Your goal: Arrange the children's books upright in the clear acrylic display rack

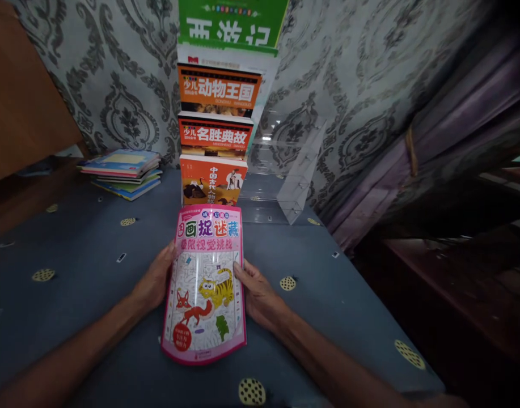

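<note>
A pink picture book [206, 292], with a fox and a tiger on its cover, is held between my two hands over the table. My left hand [157, 277] grips its left edge, the fingers mostly hidden behind it. On the right edge, my right hand [260, 294] holds it with the thumb on the cover and the fingers behind. Just beyond the book's top edge stands a clear tiered display rack [296, 190]. Its left column carries an orange book [212, 180], a red-orange book [214, 136], another orange book [219, 90] and a green book [232, 25] at the top.
A stack of thin books [123, 170] lies at the back left of the blue tablecloth [102, 249]. Patterned wallpaper [127, 113] rises behind the rack. To the right hangs a purple curtain [379, 164]; a brown wooden panel [25, 90] is at the far left.
</note>
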The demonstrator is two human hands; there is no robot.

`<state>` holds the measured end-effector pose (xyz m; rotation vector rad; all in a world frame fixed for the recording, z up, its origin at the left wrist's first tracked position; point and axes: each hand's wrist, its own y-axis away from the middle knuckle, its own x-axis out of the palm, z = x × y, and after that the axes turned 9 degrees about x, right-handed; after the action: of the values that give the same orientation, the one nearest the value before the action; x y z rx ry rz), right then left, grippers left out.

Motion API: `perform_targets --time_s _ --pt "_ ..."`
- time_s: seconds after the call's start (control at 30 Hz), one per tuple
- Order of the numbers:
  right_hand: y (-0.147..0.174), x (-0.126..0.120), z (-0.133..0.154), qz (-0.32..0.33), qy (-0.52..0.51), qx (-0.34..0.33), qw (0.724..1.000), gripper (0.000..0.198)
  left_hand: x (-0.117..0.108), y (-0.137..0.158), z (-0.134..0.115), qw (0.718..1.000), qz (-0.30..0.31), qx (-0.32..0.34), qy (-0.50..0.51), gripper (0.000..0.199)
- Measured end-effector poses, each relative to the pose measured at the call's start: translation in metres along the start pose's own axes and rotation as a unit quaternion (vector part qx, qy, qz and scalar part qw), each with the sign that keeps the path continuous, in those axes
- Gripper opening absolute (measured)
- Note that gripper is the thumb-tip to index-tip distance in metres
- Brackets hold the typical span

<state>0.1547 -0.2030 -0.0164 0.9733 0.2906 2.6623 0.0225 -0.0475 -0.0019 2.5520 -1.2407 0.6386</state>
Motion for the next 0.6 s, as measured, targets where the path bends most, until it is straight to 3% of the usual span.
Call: perform_targets --time_s 0.2,0.33,0.47,0.6 --pt "0.004 0.003 -0.001 0.009 -0.006 0.004 1.000 0.059 -0.011 0.005 0.010 0.995 0.081 0.008 -0.052 0.104" --pt "0.006 0.004 0.002 0.011 -0.018 0.003 1.000 0.056 -0.010 0.008 0.004 0.992 0.097 -0.003 -0.078 0.101" --pt "0.009 0.004 0.003 -0.005 -0.017 -0.020 1.000 0.055 -0.002 0.012 -0.001 0.995 0.056 -0.018 -0.079 0.095" --pt "0.011 0.001 -0.002 -0.010 -0.015 -0.051 0.999 0.056 0.005 0.014 -0.004 0.994 -0.011 0.013 -0.108 0.091"
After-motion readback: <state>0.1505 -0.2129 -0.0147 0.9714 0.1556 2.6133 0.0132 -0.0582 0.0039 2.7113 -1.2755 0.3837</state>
